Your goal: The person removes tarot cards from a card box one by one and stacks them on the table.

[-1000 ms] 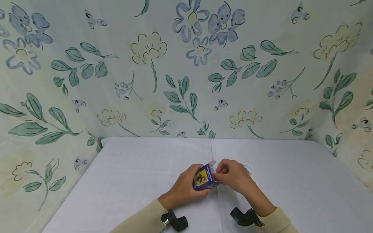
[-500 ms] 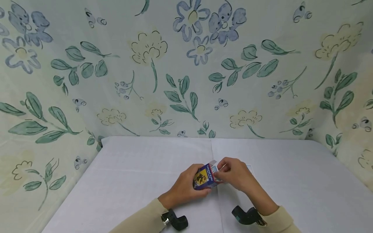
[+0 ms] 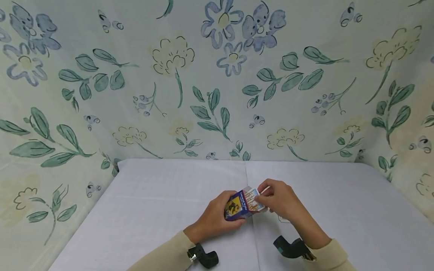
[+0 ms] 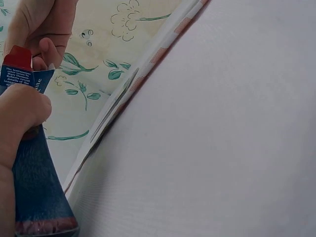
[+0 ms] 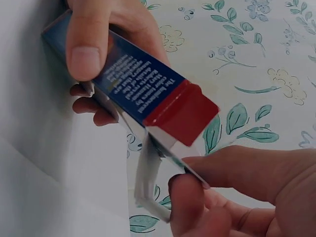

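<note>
In the head view my left hand (image 3: 211, 215) grips a dark blue card box (image 3: 234, 207) with a yellow picture on its front, tilted with its opened end to the right. Printed cards (image 3: 251, 199) jut out of that end, and my right hand (image 3: 280, 198) pinches at their outer edge. Seen from the right wrist, the left thumb (image 5: 86, 54) presses on the box's printed side, a red flap (image 5: 186, 114) is folded out, and the right thumb and fingers hold a thin card edge (image 5: 190, 170). How many cards they pinch, I cannot tell.
A white cloth (image 3: 162, 203) covers the table, with a crease running from back to front. A pale flat piece (image 3: 283, 219) lies partly hidden under the right hand. Floral fabric (image 3: 217, 94) hangs behind and at both sides. Each wrist carries a black camera mount (image 3: 203, 256).
The right hand has moved a little right and up, and the cards have slid farther out of the box. The left hand and box have stayed in place.
</note>
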Demonstrator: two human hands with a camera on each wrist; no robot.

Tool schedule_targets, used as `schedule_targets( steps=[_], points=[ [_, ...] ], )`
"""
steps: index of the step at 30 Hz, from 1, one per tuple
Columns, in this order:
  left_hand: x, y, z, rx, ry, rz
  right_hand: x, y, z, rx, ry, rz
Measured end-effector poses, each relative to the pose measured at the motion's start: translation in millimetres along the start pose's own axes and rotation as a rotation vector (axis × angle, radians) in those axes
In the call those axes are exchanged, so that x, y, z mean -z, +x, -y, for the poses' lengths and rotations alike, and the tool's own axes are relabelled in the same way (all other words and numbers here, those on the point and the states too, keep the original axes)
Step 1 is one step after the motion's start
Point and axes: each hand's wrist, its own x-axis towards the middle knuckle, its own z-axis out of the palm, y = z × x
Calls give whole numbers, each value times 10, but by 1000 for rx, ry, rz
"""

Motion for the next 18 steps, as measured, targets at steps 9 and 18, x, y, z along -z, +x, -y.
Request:
schedule_targets(
  steps=[9, 18],
  points=[
    [2, -7, -5, 11, 9, 2, 81, -6, -11, -24, 5, 1],
    [-8, -10, 1, 17, 2, 1, 200, -10, -21, -64, 77, 19]
  ],
)
